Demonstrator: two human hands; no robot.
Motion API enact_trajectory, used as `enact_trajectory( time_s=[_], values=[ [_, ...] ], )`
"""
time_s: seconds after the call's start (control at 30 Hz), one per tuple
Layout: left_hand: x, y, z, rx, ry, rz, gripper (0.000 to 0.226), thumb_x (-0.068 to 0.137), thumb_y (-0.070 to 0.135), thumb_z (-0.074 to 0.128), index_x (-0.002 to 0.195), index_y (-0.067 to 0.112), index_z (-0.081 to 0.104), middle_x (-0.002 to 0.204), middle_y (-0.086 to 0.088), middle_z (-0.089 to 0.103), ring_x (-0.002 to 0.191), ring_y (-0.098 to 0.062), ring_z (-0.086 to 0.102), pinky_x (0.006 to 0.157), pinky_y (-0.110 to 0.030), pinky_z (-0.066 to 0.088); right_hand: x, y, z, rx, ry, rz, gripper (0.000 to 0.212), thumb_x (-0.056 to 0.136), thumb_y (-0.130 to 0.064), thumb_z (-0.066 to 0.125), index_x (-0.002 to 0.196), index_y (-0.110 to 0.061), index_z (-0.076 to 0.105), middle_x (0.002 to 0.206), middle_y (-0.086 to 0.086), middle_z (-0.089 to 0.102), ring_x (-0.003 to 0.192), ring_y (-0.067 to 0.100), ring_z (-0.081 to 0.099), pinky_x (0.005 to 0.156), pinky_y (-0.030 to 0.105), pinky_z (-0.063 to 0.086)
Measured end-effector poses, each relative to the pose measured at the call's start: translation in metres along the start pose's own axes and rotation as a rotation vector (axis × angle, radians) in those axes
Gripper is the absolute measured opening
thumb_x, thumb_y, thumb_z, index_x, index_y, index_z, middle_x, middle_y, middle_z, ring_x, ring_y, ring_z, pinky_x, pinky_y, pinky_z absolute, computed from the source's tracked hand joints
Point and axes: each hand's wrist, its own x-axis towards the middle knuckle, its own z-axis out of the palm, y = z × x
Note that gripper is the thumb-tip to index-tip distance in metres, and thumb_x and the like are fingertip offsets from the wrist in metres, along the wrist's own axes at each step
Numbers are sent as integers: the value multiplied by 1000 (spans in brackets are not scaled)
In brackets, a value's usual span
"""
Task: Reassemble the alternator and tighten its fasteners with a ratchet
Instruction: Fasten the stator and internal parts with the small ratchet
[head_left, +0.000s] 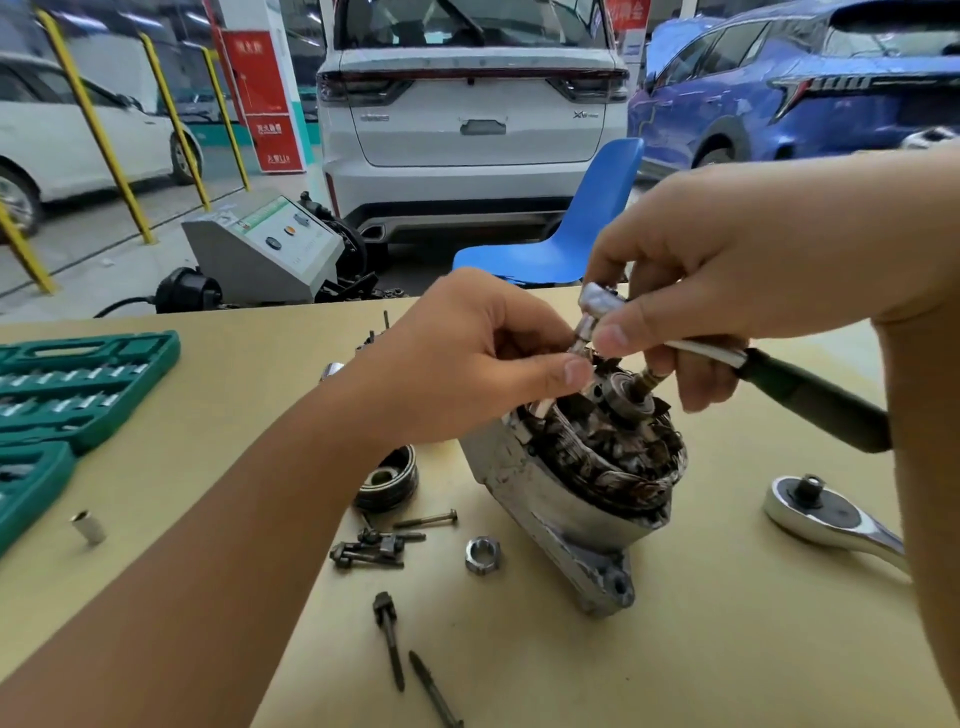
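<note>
The alternator (576, 478) stands tilted on the desk (675, 649), windings upward. Above it, the right hand (727, 270) grips a ratchet (769, 374) near its head, its socket (584, 335) pointing down at the alternator's rim. The left hand (467, 358) pinches that socket. Left of the alternator lie a pulley (387, 480), loose bolts (374, 545) and a nut (483, 555); right of it, a second ratchet (831, 514).
</note>
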Motion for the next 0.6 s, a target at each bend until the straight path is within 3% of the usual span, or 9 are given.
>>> enact_trajectory(
  time_s=[0.13,0.23,0.3,0.4,0.5,0.6],
  values=[
    [-1,-4,9,-82,36,17,12,90,17,77,95,6,77,65,-4,66,55,-15,53,51,-33,44,0,2,-2,-40,-33,6,40,70,-44,72,98,-16,67,69,11,75,59,28,75,51,35,61],
    [-1,-5,10,-169,-15,11,13,92,8,73,90,-4,70,62,-13,55,53,-13,49,50,-21,42,-6,1,-5,-237,-28,-78,35,70,-40,81,102,-29,70,73,-6,76,60,10,74,54,27,60],
    [-1,-4,8,-194,-59,19,13,92,8,71,86,-4,68,61,-10,52,52,-11,48,51,-18,42,-6,-1,-4,-389,31,-128,34,72,-31,84,101,-43,69,77,-22,74,63,-2,70,58,20,53],
    [1,-1,8,-191,-34,-12,15,88,15,71,84,1,70,60,-1,54,50,-10,47,49,-20,39,2,-2,-1,-467,168,-155,39,73,-19,88,94,-46,69,81,-32,69,75,-8,65,73,26,54],
    [1,-1,17,-83,104,-1,14,86,17,75,77,6,73,56,5,55,47,-8,43,48,-21,34,5,0,0,-579,155,-142,20,72,-36,83,85,-39,68,70,-34,65,69,-11,61,65,26,48],
    [0,-2,22,-103,122,10,17,89,11,78,75,15,71,56,10,54,49,-6,42,48,-22,34,-2,-1,-5,-394,37,-81,36,68,-53,73,102,-45,63,70,-24,72,58,-1,68,61,30,52]
  ],
)
